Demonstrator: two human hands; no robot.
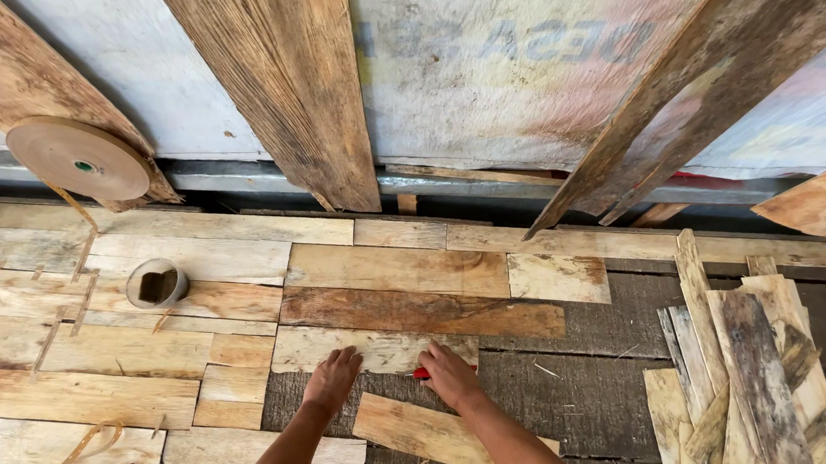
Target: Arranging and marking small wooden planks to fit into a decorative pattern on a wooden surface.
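Both of my hands rest on a patchwork of flat wood veneer pieces laid on a dark board. My left hand (pixel 331 380) lies palm down, fingers spread, on the lower edge of a pale veneer piece (pixel 372 347). My right hand (pixel 450 375) presses on the same piece and closes over a small red tool (pixel 422 374), mostly hidden under the fingers. A loose light veneer piece (pixel 420 432) lies askew just below my hands, partly under my right forearm.
A large roll of brown tape (pixel 79 159) leans at the back left. A small tape roll core (pixel 156 283) sits on the veneer. Long rough planks (pixel 289 87) lean against the wall. A heap of veneer strips (pixel 746 364) lies at the right.
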